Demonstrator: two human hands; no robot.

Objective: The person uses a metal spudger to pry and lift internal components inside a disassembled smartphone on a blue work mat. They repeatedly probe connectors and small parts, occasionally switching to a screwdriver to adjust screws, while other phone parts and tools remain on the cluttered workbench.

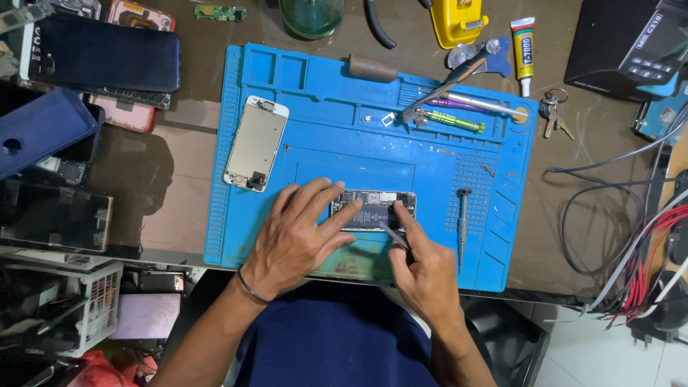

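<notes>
My left hand point(297, 233) lies flat, fingers spread and open, pressing on the left end of the opened phone point(374, 211) so it cannot slide; it grips nothing. My right hand point(423, 269) is pinched shut on a thin grey tool point(393, 234), held like a pen, tip angled toward the phone's lower edge, where the insides lie bare. The phone sits lengthwise near the front edge of the blue mat point(315, 100), close to my body, which keeps both wrists low and steady.

The removed screen point(256, 143) lies back-side up toward the mat's left edge, out of the hands' way. A screwdriver point(463, 218) rests just right of the phone, within reach. More drivers and tweezers point(448, 107) are parked along the mat's back right part, with a glue tube point(524, 54) and keys point(553, 115) past its back right corner.

The mat lies on a dark brown desk point(193, 129). Other phones point(100, 54) pile at the desk's left edge, cables point(631, 236) trail off the right edge, and a black box point(631, 43) fills the back right corner.
</notes>
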